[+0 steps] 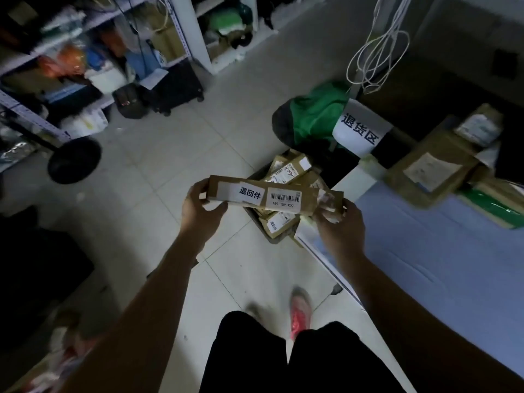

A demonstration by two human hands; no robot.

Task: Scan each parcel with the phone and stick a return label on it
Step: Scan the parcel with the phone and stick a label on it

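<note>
parcel [307, 204]: long brown box, centre of frame, held level above a crate [256, 222] of boxes | left hand [198, 211]: fingers curled round its left end | right hand [338, 222]: fingers pinching its right end | return label [249, 192]: stuck on top, just beside barcode sticker [283, 198] | blue surface [425, 251]: right of frame

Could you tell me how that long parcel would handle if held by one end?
Probably stiff: the parcel spans straight between left hand and right hand. Likely light, gripped only at its ends. Long, so it may tip.
</note>
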